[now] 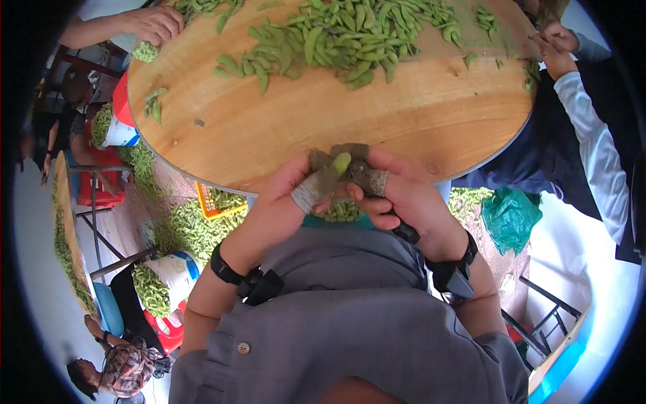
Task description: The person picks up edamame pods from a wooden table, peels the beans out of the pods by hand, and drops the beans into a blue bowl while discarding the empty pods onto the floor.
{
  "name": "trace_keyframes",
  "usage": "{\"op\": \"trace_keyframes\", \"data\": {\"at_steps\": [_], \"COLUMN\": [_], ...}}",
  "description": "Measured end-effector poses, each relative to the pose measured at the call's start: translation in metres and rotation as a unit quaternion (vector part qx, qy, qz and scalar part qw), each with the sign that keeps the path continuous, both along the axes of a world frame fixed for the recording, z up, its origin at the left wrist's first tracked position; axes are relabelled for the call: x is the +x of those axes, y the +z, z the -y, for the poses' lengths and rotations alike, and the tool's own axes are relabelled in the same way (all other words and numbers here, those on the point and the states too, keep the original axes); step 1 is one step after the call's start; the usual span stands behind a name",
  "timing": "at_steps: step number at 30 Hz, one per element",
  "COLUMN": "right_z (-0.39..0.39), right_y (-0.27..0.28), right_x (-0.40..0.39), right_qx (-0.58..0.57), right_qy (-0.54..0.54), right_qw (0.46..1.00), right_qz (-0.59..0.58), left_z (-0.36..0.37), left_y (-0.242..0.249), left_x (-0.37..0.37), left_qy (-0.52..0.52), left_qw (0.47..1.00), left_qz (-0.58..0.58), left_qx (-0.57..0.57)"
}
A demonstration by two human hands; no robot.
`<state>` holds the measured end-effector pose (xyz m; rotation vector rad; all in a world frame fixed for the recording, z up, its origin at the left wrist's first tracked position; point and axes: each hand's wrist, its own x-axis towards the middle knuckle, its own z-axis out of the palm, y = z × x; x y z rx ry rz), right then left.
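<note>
My left hand (289, 188) is closed in a pinch on a green soybean pod (342, 163), just over the near edge of the round wooden table (303, 128). Right beside it, my right hand (404, 192) is closed on a small tool whose black handle end (406, 233) sticks out below the palm. The tool's working end is hidden between the fingers. Grey, dirt-stained coverings wrap the thumbs and fingertips of both hands. Below the hands, more pods (342, 211) sit in a greenish container at my lap, partly hidden.
A large pile of pods (350, 40) lies across the table's far side. Other people's hands (158, 25) work at the far left and right. Floor pods, an orange basket (214, 202), a white bucket (178, 273) and a green plastic bag (509, 217) surround me.
</note>
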<state>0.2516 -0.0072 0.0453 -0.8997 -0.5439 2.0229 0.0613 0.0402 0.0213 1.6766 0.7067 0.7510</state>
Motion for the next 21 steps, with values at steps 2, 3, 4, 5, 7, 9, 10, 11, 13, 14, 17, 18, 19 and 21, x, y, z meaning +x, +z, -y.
{"op": "trace_keyframes", "data": {"at_steps": [2, 3, 4, 5, 7, 9, 10, 11, 13, 14, 17, 18, 19, 21], "right_z": [-0.001, -0.001, -0.001, 0.000, 0.001, 0.001, 0.001, 0.002, 0.004, 0.004, 0.003, 0.004, 0.004, 0.000], "right_y": [0.010, 0.011, 0.009, 0.008, 0.005, 0.007, 0.008, 0.009, 0.001, -0.003, -0.010, -0.007, -0.003, -0.003], "right_x": [-0.001, -0.003, -0.004, -0.006, -0.010, -0.014, -0.016, -0.018, -0.023, -0.024, -0.024, -0.022, -0.016, -0.002], "right_qx": [0.001, 0.008, 0.035, 0.060, 0.089, 0.115, 0.111, 0.105, 0.112, 0.118, 0.092, 0.094, 0.078, 0.063], "right_qy": [-0.005, -0.004, -0.011, -0.019, -0.030, -0.042, -0.053, -0.064, -0.072, -0.077, -0.088, -0.086, -0.067, -0.047], "right_qw": [0.996, 0.996, 0.993, 0.988, 0.981, 0.971, 0.973, 0.974, 0.970, 0.967, 0.975, 0.975, 0.986, 0.994], "right_qz": [0.085, 0.086, 0.112, 0.138, 0.172, 0.205, 0.198, 0.189, 0.201, 0.213, 0.181, 0.181, 0.133, 0.082], "left_z": [0.001, -0.006, -0.011, -0.015, -0.017, -0.015, -0.013, -0.008, -0.002, -0.001, -0.006, -0.008, -0.012, -0.023], "left_y": [0.004, 0.008, 0.009, 0.009, 0.009, 0.008, 0.008, 0.007, 0.004, 0.001, 0.010, 0.013, 0.011, 0.006], "left_x": [0.001, -0.004, -0.004, -0.004, -0.005, -0.003, -0.002, -0.001, 0.000, 0.001, 0.002, 0.001, -0.003, -0.014], "left_qy": [0.003, 0.023, 0.025, 0.041, 0.058, 0.094, 0.095, 0.108, 0.121, 0.127, 0.127, 0.101, 0.104, -0.086], "left_qw": [0.997, 0.992, 0.992, 0.936, 0.827, 0.782, 0.780, 0.816, 0.848, 0.878, 0.984, 0.955, 0.955, 0.852], "left_qz": [0.042, -0.078, -0.077, -0.169, -0.251, -0.268, -0.266, -0.257, -0.244, -0.223, -0.121, -0.029, -0.028, 0.198], "left_qx": [-0.060, 0.094, 0.100, 0.306, 0.500, 0.555, 0.558, 0.506, 0.454, 0.405, 0.043, -0.276, -0.275, -0.477]}}
